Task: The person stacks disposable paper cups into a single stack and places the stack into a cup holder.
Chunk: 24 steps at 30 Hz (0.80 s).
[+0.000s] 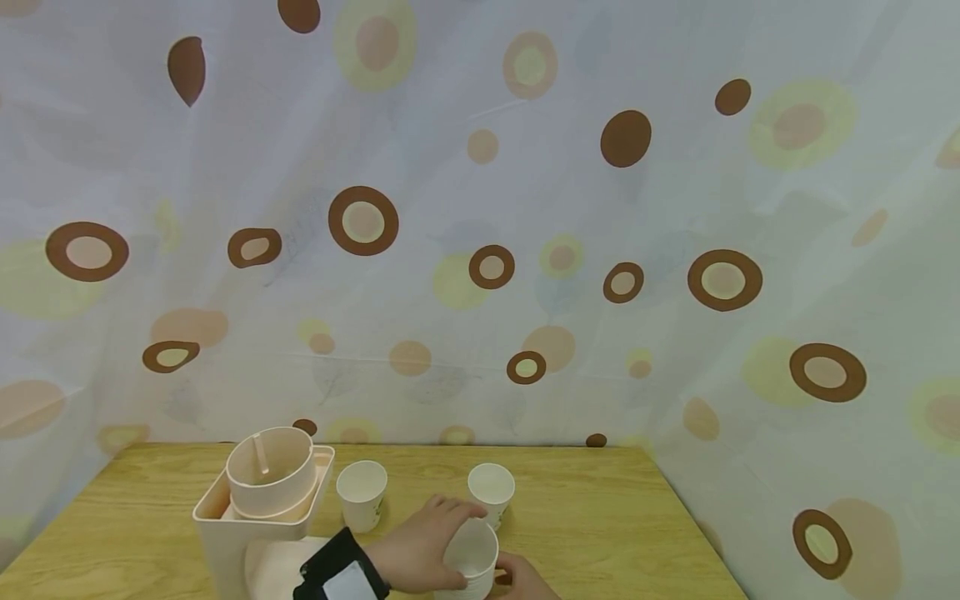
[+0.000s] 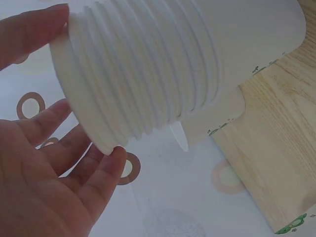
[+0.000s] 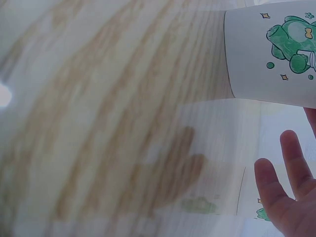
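In the head view, a stack of white paper cups (image 1: 474, 554) stands at the front of the table between both hands. My left hand (image 1: 423, 546) reaches over it from the left and grips the top rim. The left wrist view shows the stack's several nested rims (image 2: 143, 64), with the thumb on one side of the end rim and the fingertips (image 2: 117, 155) on the other. My right hand (image 1: 525, 579) holds the stack low on its right side. In the right wrist view, a cup with a green bear print (image 3: 276, 52) sits above two spread fingers (image 3: 269, 185).
Two single paper cups stand behind the stack, one at left (image 1: 362, 500) and one at right (image 1: 492, 492). Left of them is a pale plastic container (image 1: 247, 533) with a round vessel (image 1: 273, 492) in its top. A patterned sheet (image 1: 450, 333) hangs behind the wooden table (image 1: 600, 517).
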Available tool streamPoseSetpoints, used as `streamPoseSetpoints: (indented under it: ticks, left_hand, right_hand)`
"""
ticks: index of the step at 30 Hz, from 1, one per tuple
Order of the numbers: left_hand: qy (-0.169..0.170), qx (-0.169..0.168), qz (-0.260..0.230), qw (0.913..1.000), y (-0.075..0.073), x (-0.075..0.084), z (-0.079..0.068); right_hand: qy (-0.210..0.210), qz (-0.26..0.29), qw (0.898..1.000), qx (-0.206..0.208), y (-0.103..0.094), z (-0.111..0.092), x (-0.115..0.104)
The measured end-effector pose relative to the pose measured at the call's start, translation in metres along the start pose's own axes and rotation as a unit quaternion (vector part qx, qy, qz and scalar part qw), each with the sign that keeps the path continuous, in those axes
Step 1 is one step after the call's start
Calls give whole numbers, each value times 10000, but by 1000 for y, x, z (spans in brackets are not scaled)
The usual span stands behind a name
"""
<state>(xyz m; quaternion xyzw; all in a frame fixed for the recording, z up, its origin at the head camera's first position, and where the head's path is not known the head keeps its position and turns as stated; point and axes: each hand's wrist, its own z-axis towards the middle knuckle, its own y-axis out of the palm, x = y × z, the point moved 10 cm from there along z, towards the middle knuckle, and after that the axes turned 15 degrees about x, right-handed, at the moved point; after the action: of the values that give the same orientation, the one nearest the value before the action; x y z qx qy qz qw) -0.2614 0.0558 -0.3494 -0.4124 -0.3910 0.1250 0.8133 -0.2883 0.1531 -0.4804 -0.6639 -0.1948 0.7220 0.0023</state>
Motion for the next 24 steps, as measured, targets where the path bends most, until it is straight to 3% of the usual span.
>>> streamPoseSetpoints:
  ticks: [6, 11, 13, 16, 19, 22, 24]
  left_hand:
    - [156, -49, -70, 9998, 4, -3, 1]
    - [-7, 7, -353, 9994, 5, -10, 0]
    - [-225, 117, -547, 9982, 4, -14, 0]
    - [-324, 502, -791, 9951, 0, -20, 3]
    - [-476, 1117, -587, 9909, -9, -33, 6]
    - [-874, 1871, 169, 9783, -22, -55, 6]
    - [-1212, 2306, 766, 9624, -30, -70, 5]
  right_hand:
    - [-56, -160, 9998, 66, -1, -1, -3]
    - [-127, -197, 9997, 64, -2, -1, -4]
    - [-156, -220, 9996, 64, -2, -1, -5]
    - [-17, -192, 9998, 90, -2, -1, -3]
    - [153, -194, 9996, 161, -3, 0, -1]
    - [199, -286, 9992, 210, -4, 0, 0]
    - [176, -366, 9989, 227, -5, 0, 0]
